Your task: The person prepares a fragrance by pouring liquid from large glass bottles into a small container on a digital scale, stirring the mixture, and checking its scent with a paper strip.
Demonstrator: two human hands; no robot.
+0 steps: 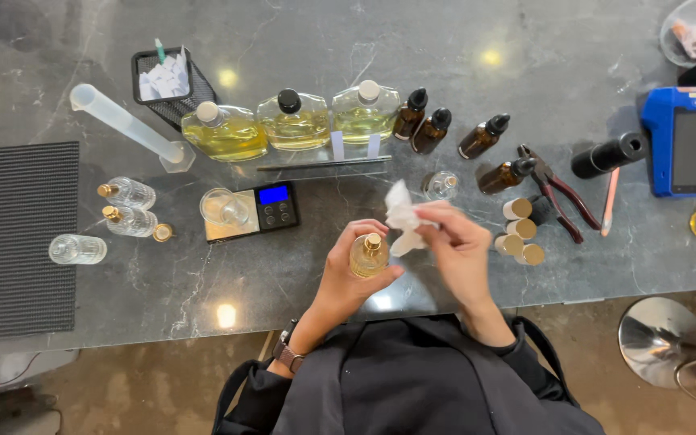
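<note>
My left hand grips a small glass bottle of yellow liquid with a gold spray top, held upright over the near part of the dark marble counter. My right hand pinches a crumpled white tissue right beside the bottle's top. Several gold caps stand just right of my right hand. A small clear glass jar sits behind the tissue.
At the back stand three large bottles of yellow liquid and several amber dropper bottles. A pocket scale with a glass cup, a plastic measuring cylinder, empty spray bottles, pliers, a blue handheld terminal and a ribbed mat lie around.
</note>
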